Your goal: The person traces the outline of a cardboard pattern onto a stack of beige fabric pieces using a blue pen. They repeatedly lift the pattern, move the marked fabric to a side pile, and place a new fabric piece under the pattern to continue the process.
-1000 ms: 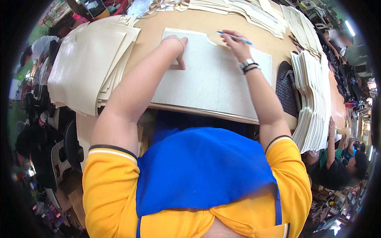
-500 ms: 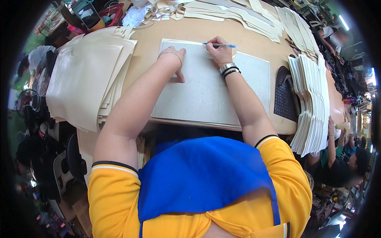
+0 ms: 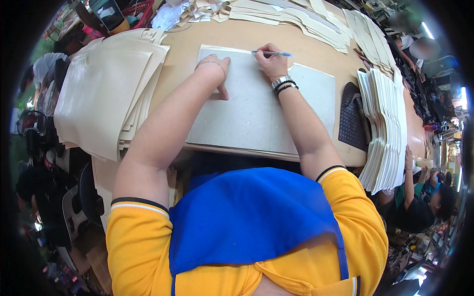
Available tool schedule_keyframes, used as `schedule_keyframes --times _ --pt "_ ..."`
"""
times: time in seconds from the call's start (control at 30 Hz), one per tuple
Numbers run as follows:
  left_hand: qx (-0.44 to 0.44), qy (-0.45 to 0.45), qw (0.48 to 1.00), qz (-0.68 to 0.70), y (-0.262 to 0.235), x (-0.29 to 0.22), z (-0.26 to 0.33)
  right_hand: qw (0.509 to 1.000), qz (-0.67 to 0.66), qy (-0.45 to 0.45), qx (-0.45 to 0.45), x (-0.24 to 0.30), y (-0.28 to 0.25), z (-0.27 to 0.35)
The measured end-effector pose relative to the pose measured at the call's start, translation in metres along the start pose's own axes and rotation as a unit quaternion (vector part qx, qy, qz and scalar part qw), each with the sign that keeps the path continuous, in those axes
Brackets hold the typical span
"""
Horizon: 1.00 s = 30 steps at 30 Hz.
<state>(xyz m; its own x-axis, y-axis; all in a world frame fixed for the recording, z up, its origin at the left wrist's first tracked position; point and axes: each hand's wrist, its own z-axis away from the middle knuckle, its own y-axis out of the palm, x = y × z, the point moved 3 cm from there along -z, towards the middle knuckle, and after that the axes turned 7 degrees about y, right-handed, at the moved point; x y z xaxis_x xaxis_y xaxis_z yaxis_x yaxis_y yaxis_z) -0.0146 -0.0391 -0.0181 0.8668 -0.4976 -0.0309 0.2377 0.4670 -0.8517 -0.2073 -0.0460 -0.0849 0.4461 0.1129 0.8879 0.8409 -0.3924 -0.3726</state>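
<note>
A large pale grey sheet (image 3: 256,116) lies flat on the tan worktable (image 3: 182,54) in front of me. My left hand (image 3: 217,71) presses down on the sheet near its upper left, fingers spread on it. My right hand (image 3: 270,61), with a watch and dark bands at the wrist, grips a blue pen (image 3: 271,53) whose tip rests at the sheet's top edge. I wear a yellow shirt and a blue apron.
A thick pile of cream sheets (image 3: 106,91) sits at the left. A tall stack of white cut pieces (image 3: 385,123) stands at the right, beside a dark woven pad (image 3: 351,121). More cut pieces (image 3: 296,17) lie along the far edge. A seated person (image 3: 419,202) is at the lower right.
My right hand has slid leftward along the sheet's top edge with the pen, closer to my left hand. The view has shifted as my head moved.
</note>
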Motion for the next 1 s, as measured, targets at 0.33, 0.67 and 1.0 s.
schedule_keyframes --times 0.33,0.67,1.0 --pt "-0.006 0.017 1.0 0.0 0.003 0.002 -0.008 0.99 -0.114 0.028 -0.078 -0.034 -0.087 -0.002" --pt "-0.002 0.008 1.0 -0.022 0.003 0.001 -0.01 0.994 0.004 0.017 -0.11 -0.044 -0.118 0.015" --pt "0.015 -0.004 0.999 -0.046 -0.001 -0.003 -0.007 0.992 0.02 0.033 -0.12 -0.041 -0.118 0.015"
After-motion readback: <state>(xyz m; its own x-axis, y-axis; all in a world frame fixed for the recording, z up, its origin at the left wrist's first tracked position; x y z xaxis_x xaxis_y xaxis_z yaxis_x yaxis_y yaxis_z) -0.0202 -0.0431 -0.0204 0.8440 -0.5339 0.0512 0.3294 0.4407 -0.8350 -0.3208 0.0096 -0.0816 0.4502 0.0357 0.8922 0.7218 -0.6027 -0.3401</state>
